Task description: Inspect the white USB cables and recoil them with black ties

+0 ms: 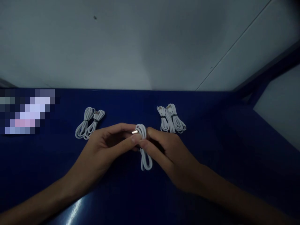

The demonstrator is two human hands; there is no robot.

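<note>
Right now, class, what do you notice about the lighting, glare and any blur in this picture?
Head view: dim overall; a streak of glare on the blue table; a pixelated patch at far left; the white cable held by both hands stays sharp, edges bowed.

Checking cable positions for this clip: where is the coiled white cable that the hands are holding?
In the head view, the coiled white cable sits at centre, pinched between the left hand and right hand above the blue table.

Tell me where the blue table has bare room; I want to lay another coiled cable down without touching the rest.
Bare blue table lies right of the right-hand bundles, out to the table's edge. A smaller patch sits between the left-hand bundles and the blurred area. The middle is crowded: left hand and right hand hold a coiled white cable.
</note>
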